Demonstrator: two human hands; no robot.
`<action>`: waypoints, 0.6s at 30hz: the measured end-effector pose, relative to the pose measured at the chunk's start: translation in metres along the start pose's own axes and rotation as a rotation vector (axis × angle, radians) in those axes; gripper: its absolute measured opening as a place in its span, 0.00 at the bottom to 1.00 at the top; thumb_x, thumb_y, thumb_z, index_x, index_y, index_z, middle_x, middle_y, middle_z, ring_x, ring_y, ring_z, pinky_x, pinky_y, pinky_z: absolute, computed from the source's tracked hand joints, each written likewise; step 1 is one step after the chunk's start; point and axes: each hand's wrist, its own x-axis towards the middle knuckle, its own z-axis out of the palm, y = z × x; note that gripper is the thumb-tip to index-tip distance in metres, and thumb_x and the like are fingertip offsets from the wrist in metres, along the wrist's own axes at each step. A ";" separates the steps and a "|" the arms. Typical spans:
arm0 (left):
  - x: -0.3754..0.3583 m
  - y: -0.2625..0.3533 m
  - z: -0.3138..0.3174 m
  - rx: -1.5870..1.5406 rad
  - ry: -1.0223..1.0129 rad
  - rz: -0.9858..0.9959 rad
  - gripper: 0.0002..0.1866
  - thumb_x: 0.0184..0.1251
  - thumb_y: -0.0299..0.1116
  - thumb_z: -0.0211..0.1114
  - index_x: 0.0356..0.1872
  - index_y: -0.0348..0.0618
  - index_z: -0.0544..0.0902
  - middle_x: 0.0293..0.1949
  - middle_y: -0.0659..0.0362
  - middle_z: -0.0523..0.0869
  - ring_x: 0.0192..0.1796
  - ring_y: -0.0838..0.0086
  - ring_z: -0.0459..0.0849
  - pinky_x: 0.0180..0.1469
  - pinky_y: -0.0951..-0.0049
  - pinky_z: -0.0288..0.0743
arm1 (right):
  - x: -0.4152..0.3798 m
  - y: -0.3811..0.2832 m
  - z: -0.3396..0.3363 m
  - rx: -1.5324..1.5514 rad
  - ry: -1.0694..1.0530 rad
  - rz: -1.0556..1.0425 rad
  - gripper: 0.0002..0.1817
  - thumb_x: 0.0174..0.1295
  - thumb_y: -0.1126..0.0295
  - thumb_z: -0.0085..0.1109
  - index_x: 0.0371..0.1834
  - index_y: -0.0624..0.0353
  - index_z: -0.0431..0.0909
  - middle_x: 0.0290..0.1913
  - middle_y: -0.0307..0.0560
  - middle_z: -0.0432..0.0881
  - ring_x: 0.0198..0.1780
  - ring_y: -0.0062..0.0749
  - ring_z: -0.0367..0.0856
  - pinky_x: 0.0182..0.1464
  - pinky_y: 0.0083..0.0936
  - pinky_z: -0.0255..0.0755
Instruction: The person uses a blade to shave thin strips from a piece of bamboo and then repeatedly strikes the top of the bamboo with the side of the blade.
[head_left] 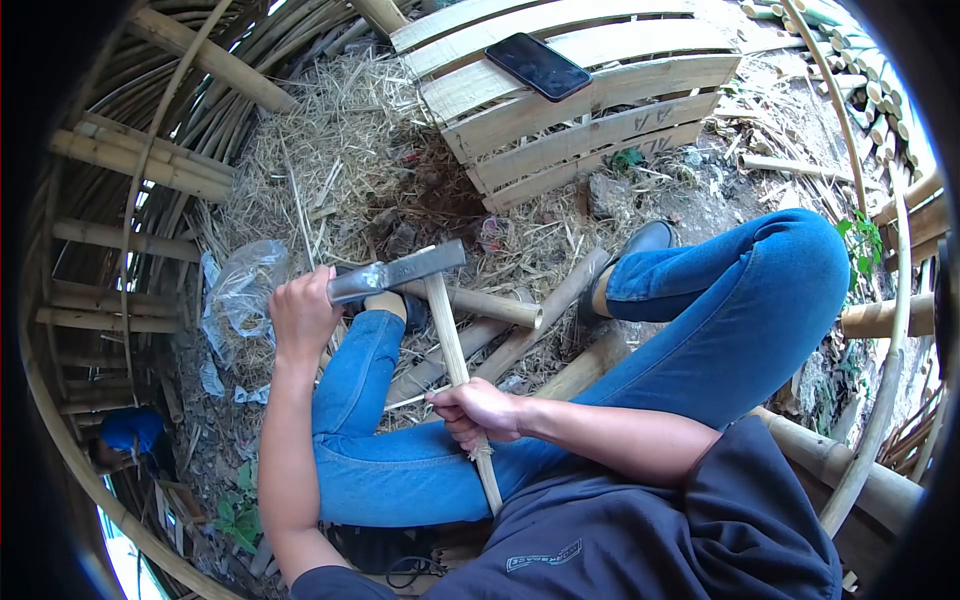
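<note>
My left hand (303,312) is closed round the end of a grey metal tool head (415,267). That head sits across the top of a pale wooden handle (447,330), whose tip sticks out slightly above it. Lower down the handle, my right hand (478,413) grips the wood, with a thin sliver poking out to its left. The handle's lower end (490,485) rests near my lap, over my blue jeans. Bamboo pieces (485,303) lie on the ground beyond the handle, between my legs.
A black phone (538,67) lies on a slatted wooden crate (590,125) ahead. Crumpled clear plastic (247,290) is on the straw-covered ground at left. Bamboo rails (150,168) stand at left. Cut bamboo (880,100) is stacked at far right. A person in blue (132,430) is at lower left.
</note>
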 end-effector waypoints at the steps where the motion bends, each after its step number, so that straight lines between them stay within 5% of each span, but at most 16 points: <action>1: 0.001 -0.002 -0.002 0.022 0.020 -0.048 0.06 0.61 0.32 0.65 0.27 0.42 0.80 0.25 0.48 0.85 0.28 0.50 0.86 0.32 0.53 0.77 | 0.000 0.000 0.000 -0.001 -0.011 0.000 0.23 0.76 0.57 0.44 0.19 0.49 0.58 0.16 0.33 0.55 0.18 0.24 0.52 0.24 0.29 0.56; 6: -0.008 -0.025 -0.012 0.029 0.088 -0.140 0.09 0.62 0.34 0.65 0.25 0.41 0.79 0.24 0.47 0.84 0.28 0.48 0.85 0.31 0.51 0.76 | 0.001 -0.003 0.001 0.026 -0.026 0.004 0.24 0.77 0.56 0.42 0.19 0.50 0.58 0.16 0.33 0.53 0.18 0.24 0.51 0.24 0.29 0.54; 10: -0.014 -0.004 -0.019 -0.186 0.121 -0.004 0.14 0.62 0.34 0.66 0.21 0.42 0.73 0.18 0.50 0.80 0.24 0.51 0.81 0.26 0.55 0.70 | 0.003 -0.002 0.001 0.050 -0.008 0.024 0.26 0.78 0.53 0.40 0.19 0.49 0.56 0.16 0.32 0.50 0.17 0.24 0.48 0.23 0.28 0.51; 18: -0.029 0.048 -0.021 -0.195 -0.102 0.311 0.10 0.57 0.30 0.68 0.21 0.45 0.76 0.19 0.56 0.82 0.23 0.60 0.84 0.26 0.59 0.75 | 0.002 -0.004 0.001 0.042 -0.027 0.040 0.27 0.79 0.51 0.38 0.18 0.48 0.54 0.17 0.31 0.48 0.18 0.24 0.46 0.24 0.27 0.49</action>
